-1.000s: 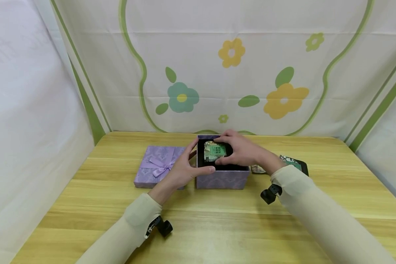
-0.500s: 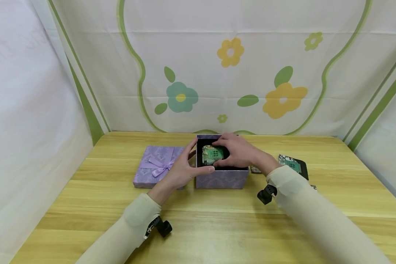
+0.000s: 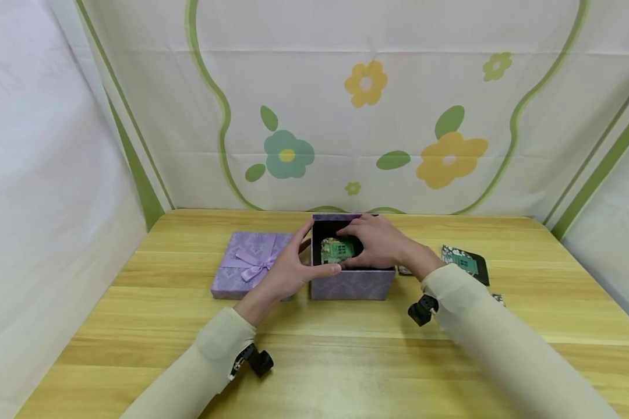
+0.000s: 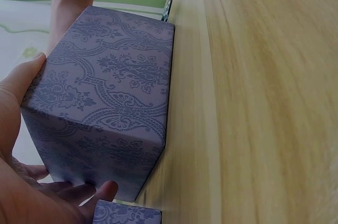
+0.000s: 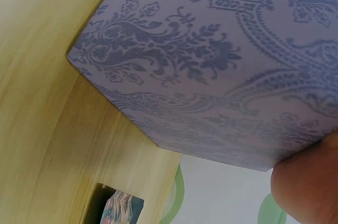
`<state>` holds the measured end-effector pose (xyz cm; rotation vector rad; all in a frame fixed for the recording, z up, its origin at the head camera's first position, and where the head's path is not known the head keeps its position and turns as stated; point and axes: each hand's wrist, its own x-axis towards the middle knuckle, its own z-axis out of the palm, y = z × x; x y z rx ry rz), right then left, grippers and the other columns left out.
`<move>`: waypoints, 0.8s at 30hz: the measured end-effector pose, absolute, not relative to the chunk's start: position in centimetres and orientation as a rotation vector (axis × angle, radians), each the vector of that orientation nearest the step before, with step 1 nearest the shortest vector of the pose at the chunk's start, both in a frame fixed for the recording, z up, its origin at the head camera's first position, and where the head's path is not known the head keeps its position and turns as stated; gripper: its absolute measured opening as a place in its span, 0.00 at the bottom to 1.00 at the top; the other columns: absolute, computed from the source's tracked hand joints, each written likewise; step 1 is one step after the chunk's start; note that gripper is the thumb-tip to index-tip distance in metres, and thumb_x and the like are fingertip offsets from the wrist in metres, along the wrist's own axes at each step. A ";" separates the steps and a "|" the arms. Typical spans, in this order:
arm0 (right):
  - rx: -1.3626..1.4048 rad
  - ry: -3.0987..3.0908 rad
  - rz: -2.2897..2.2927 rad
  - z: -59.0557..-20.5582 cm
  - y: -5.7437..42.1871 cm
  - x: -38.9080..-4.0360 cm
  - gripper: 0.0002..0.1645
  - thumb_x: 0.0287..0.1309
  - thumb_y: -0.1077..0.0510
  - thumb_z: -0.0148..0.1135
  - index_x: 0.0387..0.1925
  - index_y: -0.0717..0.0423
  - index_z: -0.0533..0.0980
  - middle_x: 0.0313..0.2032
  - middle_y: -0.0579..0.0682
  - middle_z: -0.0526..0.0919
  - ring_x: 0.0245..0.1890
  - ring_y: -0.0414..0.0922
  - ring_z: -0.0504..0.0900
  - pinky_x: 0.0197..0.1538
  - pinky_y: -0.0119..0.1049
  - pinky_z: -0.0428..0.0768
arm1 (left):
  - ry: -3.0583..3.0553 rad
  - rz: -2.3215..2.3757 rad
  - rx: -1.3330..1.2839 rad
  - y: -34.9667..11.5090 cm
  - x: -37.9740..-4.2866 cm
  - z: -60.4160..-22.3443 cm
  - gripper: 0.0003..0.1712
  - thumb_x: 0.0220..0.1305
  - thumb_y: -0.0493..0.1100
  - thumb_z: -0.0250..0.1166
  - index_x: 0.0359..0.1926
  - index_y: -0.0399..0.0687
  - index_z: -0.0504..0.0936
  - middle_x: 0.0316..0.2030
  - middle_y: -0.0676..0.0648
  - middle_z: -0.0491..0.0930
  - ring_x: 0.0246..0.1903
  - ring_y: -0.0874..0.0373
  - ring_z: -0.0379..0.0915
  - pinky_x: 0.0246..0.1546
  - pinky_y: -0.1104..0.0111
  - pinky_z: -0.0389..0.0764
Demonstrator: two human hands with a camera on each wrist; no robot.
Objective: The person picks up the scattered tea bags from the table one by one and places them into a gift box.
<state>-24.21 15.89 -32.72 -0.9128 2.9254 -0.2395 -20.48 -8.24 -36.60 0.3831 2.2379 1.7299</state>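
A lidless purple patterned gift box (image 3: 352, 285) with a black inside stands on the table. My left hand (image 3: 292, 267) spans its near left corner in the head view. The thumb lies at the front rim, and the fingers touch the left wall in the left wrist view. My right hand (image 3: 380, 241) reaches over the rim from the right. Between thumb and fingers it holds a small flat patterned piece with a green label (image 3: 338, 250), low inside the box. The right wrist view shows the purple box wall (image 5: 200, 65), but not the held piece.
Left of the box lies its purple lid (image 3: 251, 262) with a ribbon bow. On the right lies a similar green-labelled piece with black edges (image 3: 463, 263). Other patterned pieces (image 3: 498, 298) are partly hidden by my right arm. A floral cloth (image 3: 325, 105) hangs behind the table.
My right hand has lowered the green-labelled piece deeper into the box, shifting slightly left. My left hand keeps its place at the box's corner.
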 end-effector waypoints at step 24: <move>-0.796 2.848 -0.854 -30.3 20.6 -21.8 0.44 0.63 0.38 0.75 0.75 0.50 0.73 0.73 0.52 0.75 0.76 0.58 0.69 0.75 0.64 0.69 | 2.271 1.697 0.378 -8.1 -20.2 -36.3 0.67 0.59 0.56 0.82 0.85 0.80 0.44 0.85 0.64 0.43 0.85 0.48 0.46 0.77 0.43 0.67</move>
